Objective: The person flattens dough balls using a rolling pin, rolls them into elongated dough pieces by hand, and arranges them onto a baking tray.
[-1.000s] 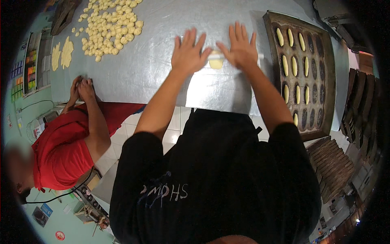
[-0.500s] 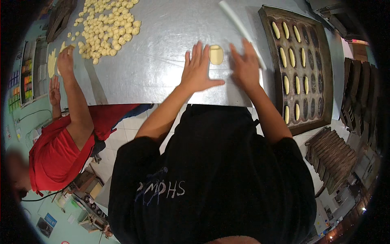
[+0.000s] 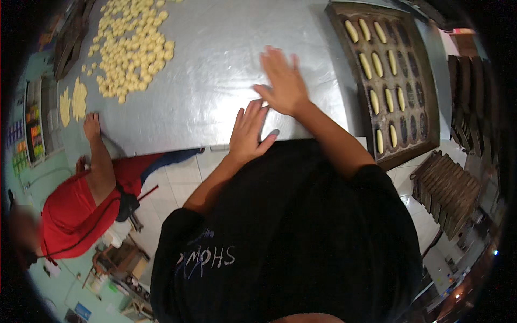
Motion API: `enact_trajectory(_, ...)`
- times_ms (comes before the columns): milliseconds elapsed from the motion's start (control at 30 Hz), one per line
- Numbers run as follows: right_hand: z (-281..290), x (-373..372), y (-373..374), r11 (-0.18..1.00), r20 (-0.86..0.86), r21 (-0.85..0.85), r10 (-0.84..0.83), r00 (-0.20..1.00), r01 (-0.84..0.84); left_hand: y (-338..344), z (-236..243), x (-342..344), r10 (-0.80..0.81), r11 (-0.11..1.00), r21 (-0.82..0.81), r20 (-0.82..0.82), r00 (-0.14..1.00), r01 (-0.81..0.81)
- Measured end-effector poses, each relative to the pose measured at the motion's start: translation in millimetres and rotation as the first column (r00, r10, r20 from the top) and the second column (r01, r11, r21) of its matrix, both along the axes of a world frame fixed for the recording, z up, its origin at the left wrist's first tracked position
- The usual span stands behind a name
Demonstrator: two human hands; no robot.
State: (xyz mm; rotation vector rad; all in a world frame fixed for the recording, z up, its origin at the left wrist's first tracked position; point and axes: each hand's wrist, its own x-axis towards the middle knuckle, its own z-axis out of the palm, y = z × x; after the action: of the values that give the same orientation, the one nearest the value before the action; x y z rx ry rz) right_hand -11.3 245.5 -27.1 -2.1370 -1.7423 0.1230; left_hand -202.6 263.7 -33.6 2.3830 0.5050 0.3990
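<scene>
My left hand [image 3: 248, 130] is at the table's near edge, fingers stretched out and thumb apart. Just beyond it to the right, my right hand [image 3: 284, 83] is over the metal table [image 3: 210, 81], its fingers spread and slightly blurred. The heel of the right hand comes close to the left fingertips. A pale sliver, perhaps dough, shows between the two hands; most of whatever lies there is hidden. To the right, a dark moulded baking tray [image 3: 351, 72] carries rows of slim dough sticks [image 3: 378, 64].
Many small dough balls [image 3: 129, 59] lie at the far left. Flattened dough strips [image 3: 79, 99] are beside a co-worker in red [image 3: 70, 215], whose hand [image 3: 92, 125] rests at the table edge. Dark stacked trays [image 3: 447, 188] stand at right.
The flat oval dough piece between my hands is no longer visible. My right hand has moved left, close to my left hand. The white rolling pin has gone from view. The co-worker's hand has lowered.
</scene>
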Motion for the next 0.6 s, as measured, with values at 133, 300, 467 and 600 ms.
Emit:
enact_trajectory(133,-28.9,-7.6,6.5,0.964,0.08,-0.233,0.147,0.986,-0.125,10.0,-8.6,-3.8,0.115,0.993,-0.023,0.165,0.98,-0.113)
enact_trajectory(300,-11.8,-34.1,-56.5,0.907,-0.001,-0.374,0.208,0.978,-0.193,11.2,-18.9,-15.1,0.152,0.988,-0.049,0.144,0.978,-0.146)
enact_trajectory(467,-41.2,-7.4,66.2,0.975,-0.017,-0.153,0.161,0.987,-0.162,14.3,-14.1,-7.9,0.177,0.983,-0.061,0.104,0.979,-0.171)
enact_trajectory(600,-22.0,35.8,82.0,0.971,-0.344,-0.102,0.169,0.924,-0.216,16.1,-19.0,-6.6,0.2,0.98,-0.029,0.126,0.972,-0.198)
